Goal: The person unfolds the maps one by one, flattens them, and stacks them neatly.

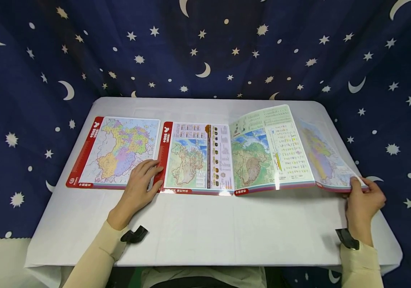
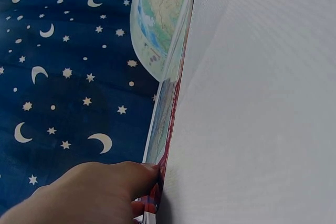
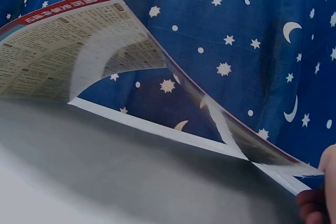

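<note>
A glossy fold-out map (image 1: 187, 160) spreads across the white table in several panels with red edge strips. My left hand (image 1: 140, 188) lies palm down over the boundary between the leftmost map panel (image 1: 126, 148) and the one beside it, fingertips on the red strip. At the far right, my right hand (image 1: 365, 200) pinches the near corner of the end panel (image 1: 320, 156) between thumb and fingers. Beside it, the terrain-map panel (image 1: 255, 156) stands tilted up from the table. Printed text on the raised panel's underside (image 3: 63, 51) shows in the right wrist view.
The white-covered table (image 1: 198, 232) has rounded corners, and its front edge is close to the person's body. A dark blue curtain (image 1: 169, 68) with moons and stars hangs behind and along both sides. Black wrist mounts (image 1: 135, 235) sit at the cream sleeves.
</note>
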`<state>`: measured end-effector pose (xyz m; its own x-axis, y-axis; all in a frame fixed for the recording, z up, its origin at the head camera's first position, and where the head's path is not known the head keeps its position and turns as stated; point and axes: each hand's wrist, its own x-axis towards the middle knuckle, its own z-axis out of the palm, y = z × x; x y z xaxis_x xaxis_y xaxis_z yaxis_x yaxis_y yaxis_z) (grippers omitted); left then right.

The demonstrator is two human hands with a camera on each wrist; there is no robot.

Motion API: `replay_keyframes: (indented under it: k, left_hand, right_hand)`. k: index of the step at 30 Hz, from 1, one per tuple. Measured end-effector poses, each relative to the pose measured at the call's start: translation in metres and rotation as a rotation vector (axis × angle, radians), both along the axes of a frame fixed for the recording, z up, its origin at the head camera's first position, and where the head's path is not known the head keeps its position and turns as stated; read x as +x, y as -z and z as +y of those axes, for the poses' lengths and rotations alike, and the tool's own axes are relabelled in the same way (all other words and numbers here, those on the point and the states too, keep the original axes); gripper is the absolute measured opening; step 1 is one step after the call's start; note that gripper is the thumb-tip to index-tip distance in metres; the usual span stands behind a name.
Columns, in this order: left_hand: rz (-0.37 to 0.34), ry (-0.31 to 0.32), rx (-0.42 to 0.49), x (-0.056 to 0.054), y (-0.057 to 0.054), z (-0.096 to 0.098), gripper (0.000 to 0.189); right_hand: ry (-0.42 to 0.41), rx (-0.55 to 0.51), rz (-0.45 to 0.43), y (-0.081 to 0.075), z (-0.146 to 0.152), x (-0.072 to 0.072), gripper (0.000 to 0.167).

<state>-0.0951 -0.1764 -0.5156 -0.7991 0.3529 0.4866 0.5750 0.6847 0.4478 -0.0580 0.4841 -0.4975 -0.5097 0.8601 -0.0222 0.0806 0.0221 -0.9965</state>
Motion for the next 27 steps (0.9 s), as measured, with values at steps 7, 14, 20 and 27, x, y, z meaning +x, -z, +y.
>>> replay_keyframes:
  k: [7,14,20,27]
  left_hand:
    - [-0.001,-0.005,0.008,0.000,0.000,-0.001,0.037]
    - [-0.001,0.004,-0.003,0.001,0.000,0.001,0.037]
    - [0.004,0.001,0.001,0.001,-0.001,0.001,0.037]
    - [0.012,0.014,0.006,-0.001,0.001,0.000,0.037]
  right_hand:
    - [0.041,0.032,-0.011,0.000,0.013,-0.001,0.018]
    - [0.073,0.017,-0.103,-0.001,0.018,0.002,0.029]
    - [0.077,0.086,-0.190,-0.001,0.022,0.004,0.039]
    - [0.103,0.242,-0.316,-0.001,0.023,0.010,0.043]
